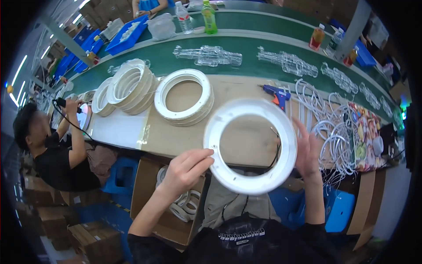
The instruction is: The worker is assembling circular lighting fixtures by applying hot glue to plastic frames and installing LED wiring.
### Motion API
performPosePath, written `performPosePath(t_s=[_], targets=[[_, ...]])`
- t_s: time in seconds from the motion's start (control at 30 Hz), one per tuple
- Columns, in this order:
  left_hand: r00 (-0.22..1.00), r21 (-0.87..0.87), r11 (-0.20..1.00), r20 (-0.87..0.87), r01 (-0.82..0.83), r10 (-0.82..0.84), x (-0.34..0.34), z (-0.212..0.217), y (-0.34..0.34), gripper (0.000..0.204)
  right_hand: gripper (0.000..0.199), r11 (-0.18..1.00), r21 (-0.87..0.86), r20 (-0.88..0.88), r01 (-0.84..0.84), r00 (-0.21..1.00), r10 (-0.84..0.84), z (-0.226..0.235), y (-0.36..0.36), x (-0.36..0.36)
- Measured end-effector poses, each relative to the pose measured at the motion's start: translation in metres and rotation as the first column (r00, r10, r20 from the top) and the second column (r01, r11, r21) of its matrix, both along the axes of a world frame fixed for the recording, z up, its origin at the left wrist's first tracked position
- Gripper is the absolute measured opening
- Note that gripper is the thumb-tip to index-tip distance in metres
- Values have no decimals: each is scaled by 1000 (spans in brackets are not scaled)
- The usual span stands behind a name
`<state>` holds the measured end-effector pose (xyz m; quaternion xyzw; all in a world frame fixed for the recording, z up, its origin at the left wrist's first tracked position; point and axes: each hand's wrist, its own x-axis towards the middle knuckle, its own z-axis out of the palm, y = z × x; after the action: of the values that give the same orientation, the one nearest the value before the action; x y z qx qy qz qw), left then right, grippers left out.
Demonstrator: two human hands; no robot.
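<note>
A white plastic ring is tilted up in front of me above the table's near edge. My left hand pinches its left rim between thumb and fingers. Beside the right rim is my right hand, slightly blurred, its fingers stretched and apart; whether it touches the rim I cannot tell. Thin dark wires show through the ring's opening near the right side. On the table to the left stands a stack of similar white rings, with a taller ring stack farther left.
A blue glue gun lies behind the ring. Coiled white cables cover the right side. Clear plastic figures lie on the green conveyor. Below is a cardboard box with rings. A co-worker sits at left.
</note>
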<state>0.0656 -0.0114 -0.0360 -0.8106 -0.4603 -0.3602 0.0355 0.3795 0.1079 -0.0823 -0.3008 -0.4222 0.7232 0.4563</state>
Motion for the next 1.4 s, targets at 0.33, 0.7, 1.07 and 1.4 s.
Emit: performPosePath(t_s=[0.33, 0.7, 1.07, 1.4], targets=[[997, -123, 991, 65, 56, -48, 14, -17, -1, 17, 50, 997, -67, 152, 45, 988, -35, 10, -57, 10], [986, -154, 988, 163, 3, 22, 18, -15, -4, 16, 63, 982, -152, 38, -107, 993, 114, 14, -60, 12], [888, -184, 976, 420, -120, 189, 2, -26, -19, 16, 72, 983, -93, -134, -161, 980, 148, 1, -67, 1], [995, -249, 965, 75, 82, -65, 61, -28, -51, 31, 85, 966, -210, -10, -150, 988, 151, -9, -79, -16]])
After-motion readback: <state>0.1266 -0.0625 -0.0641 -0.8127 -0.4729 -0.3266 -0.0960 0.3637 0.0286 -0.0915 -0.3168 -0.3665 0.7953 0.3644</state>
